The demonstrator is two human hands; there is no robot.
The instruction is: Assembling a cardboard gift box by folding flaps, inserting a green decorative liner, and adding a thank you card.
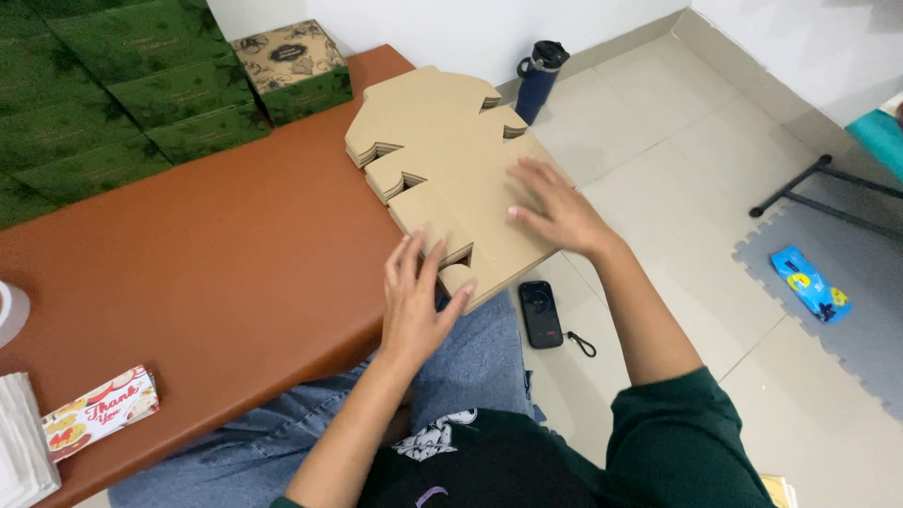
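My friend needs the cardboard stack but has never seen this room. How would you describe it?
Find the brown table. At its far right corner, overhanging the edge, lies the stack of flat cardboard cut-outs, under both hands. Unlike the green boxes nearby, it is plain tan, unfolded, with notched edges.

Both forearms reach up from the lower frame toward its centre. The left hand lies flat, fingers spread and straight. The right hand lies palm-down, fingers extended leftward, sleeve pushed to the elbow.
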